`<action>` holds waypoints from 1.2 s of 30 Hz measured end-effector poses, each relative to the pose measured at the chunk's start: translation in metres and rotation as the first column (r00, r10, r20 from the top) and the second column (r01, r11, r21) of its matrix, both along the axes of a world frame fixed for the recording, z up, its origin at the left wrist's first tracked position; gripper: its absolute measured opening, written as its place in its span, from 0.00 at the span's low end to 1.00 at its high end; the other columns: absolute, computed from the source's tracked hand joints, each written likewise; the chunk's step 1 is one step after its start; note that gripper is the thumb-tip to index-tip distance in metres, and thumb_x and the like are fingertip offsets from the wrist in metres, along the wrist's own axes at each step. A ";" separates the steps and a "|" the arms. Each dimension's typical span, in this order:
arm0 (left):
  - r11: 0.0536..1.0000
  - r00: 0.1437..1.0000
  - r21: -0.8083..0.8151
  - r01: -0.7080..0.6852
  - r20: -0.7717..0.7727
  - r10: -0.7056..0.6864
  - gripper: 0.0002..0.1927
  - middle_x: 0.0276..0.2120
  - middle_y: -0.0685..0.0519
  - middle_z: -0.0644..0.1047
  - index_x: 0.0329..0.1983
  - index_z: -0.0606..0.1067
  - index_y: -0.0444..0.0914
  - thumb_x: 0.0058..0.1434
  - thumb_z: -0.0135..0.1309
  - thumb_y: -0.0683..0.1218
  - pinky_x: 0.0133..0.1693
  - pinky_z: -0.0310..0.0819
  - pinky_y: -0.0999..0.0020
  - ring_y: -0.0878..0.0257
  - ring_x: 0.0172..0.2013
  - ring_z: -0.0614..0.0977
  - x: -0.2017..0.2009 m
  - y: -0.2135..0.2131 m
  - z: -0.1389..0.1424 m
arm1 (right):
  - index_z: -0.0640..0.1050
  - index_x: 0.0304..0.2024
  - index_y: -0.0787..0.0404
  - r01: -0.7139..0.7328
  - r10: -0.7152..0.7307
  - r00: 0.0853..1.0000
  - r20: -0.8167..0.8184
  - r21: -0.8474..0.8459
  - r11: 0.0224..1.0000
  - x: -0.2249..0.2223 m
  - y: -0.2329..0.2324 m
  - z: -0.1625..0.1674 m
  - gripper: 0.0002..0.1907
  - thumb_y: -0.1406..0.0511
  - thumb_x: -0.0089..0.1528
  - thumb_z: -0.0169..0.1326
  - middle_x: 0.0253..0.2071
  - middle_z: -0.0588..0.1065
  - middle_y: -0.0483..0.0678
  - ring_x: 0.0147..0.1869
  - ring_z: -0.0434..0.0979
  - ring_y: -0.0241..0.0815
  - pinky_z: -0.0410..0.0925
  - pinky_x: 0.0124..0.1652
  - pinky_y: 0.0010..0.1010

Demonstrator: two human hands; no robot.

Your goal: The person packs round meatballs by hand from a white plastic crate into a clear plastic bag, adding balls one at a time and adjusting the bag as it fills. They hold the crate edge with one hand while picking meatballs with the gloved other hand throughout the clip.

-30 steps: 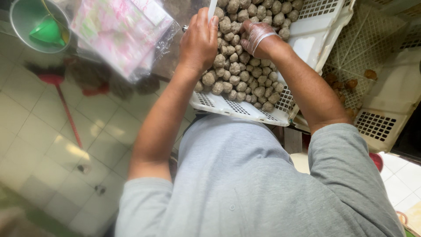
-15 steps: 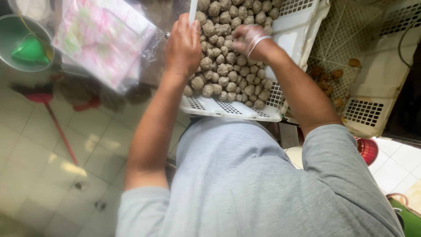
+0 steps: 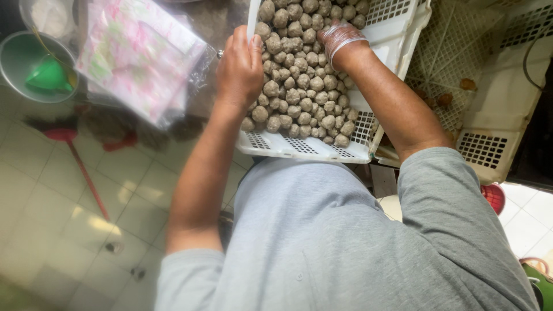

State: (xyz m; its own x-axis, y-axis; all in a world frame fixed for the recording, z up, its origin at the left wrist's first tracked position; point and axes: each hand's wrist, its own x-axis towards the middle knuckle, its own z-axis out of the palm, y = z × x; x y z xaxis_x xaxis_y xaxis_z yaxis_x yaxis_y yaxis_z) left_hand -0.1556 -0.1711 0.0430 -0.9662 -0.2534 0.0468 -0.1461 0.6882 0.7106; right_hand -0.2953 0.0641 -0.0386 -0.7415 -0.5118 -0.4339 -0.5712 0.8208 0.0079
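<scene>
A white slotted crate (image 3: 299,148) holds a heap of small round brown balls (image 3: 299,86). My left hand (image 3: 239,69) rests at the heap's left edge, its fingers closed on a thin white strip (image 3: 252,17) that stands upright and runs out of the top of the view. My right hand (image 3: 341,40), in a clear plastic glove, lies on the balls at the heap's upper right. Its fingers curl down among the balls, and whatever they hold is hidden.
A second white crate (image 3: 495,121) with a few balls stands to the right. A clear bag of pink and green packets (image 3: 138,57) lies to the left, beside a metal bowl holding a green funnel (image 3: 49,75). A red broom (image 3: 78,155) rests on the tiled floor.
The view has drifted so the crate sits further left. My gloved right hand has moved a little further up the heap; my left hand keeps its grip on the white strip.
</scene>
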 end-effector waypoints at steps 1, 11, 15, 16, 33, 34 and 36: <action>1.000 1.000 -0.004 0.001 -0.010 -0.001 0.16 0.45 0.43 0.78 0.54 0.69 0.39 0.76 0.38 0.54 0.44 0.73 0.46 0.42 0.43 0.81 0.000 0.000 0.001 | 0.75 0.60 0.57 0.022 -0.023 1.000 0.016 0.003 1.000 -0.002 -0.001 0.002 0.31 0.74 0.53 0.61 0.62 0.68 0.66 0.60 0.74 0.66 0.71 0.55 0.49; 1.000 1.000 -0.020 -0.003 0.009 0.003 0.17 0.46 0.43 0.78 0.55 0.69 0.40 0.75 0.38 0.54 0.45 0.73 0.45 0.41 0.44 0.81 0.000 0.002 0.005 | 0.75 0.61 0.58 0.336 -0.319 0.922 0.219 -0.046 0.941 -0.047 0.040 0.034 0.19 0.67 0.67 0.51 0.58 0.76 0.60 0.58 0.77 0.56 0.70 0.59 0.49; 1.000 1.000 -0.030 -0.003 0.027 0.003 0.17 0.46 0.43 0.78 0.56 0.69 0.40 0.75 0.38 0.54 0.46 0.73 0.45 0.40 0.44 0.81 -0.001 0.002 0.005 | 0.69 0.65 0.59 0.470 -0.422 0.881 0.214 -0.284 0.836 -0.050 0.044 0.029 0.23 0.56 0.72 0.52 0.61 0.72 0.62 0.57 0.75 0.57 0.72 0.55 0.48; 1.000 0.999 -0.023 -0.002 0.032 0.002 0.17 0.46 0.43 0.78 0.56 0.69 0.40 0.75 0.38 0.54 0.46 0.73 0.45 0.41 0.44 0.81 -0.001 0.002 0.004 | 0.68 0.65 0.56 0.492 -0.424 0.868 0.257 -0.345 0.799 -0.045 0.038 0.025 0.23 0.56 0.71 0.51 0.62 0.70 0.60 0.57 0.75 0.55 0.72 0.53 0.47; 0.999 1.000 -0.046 -0.005 0.013 0.006 0.16 0.44 0.42 0.78 0.54 0.69 0.39 0.75 0.39 0.54 0.45 0.72 0.45 0.39 0.43 0.80 -0.003 0.003 0.001 | 0.73 0.67 0.43 -0.255 0.209 0.965 -0.160 -0.364 0.896 -0.008 -0.026 0.005 0.41 0.72 0.50 0.59 0.68 0.60 0.64 0.64 0.64 0.69 0.67 0.59 0.53; 0.999 1.000 -0.050 -0.004 0.030 0.006 0.16 0.44 0.42 0.78 0.54 0.69 0.39 0.76 0.39 0.54 0.45 0.72 0.45 0.40 0.43 0.81 -0.003 0.004 0.001 | 0.72 0.67 0.45 -0.203 0.180 0.979 -0.096 -0.374 0.905 -0.007 -0.029 0.008 0.40 0.72 0.52 0.59 0.68 0.60 0.63 0.64 0.65 0.68 0.67 0.60 0.52; 0.998 0.999 -0.059 -0.001 0.053 0.005 0.16 0.44 0.42 0.78 0.54 0.69 0.39 0.76 0.38 0.54 0.46 0.73 0.45 0.41 0.44 0.81 -0.003 0.004 0.002 | 0.72 0.66 0.48 -0.146 0.147 0.989 -0.024 -0.351 0.925 -0.006 -0.033 0.016 0.37 0.71 0.54 0.59 0.67 0.61 0.62 0.64 0.66 0.68 0.68 0.58 0.51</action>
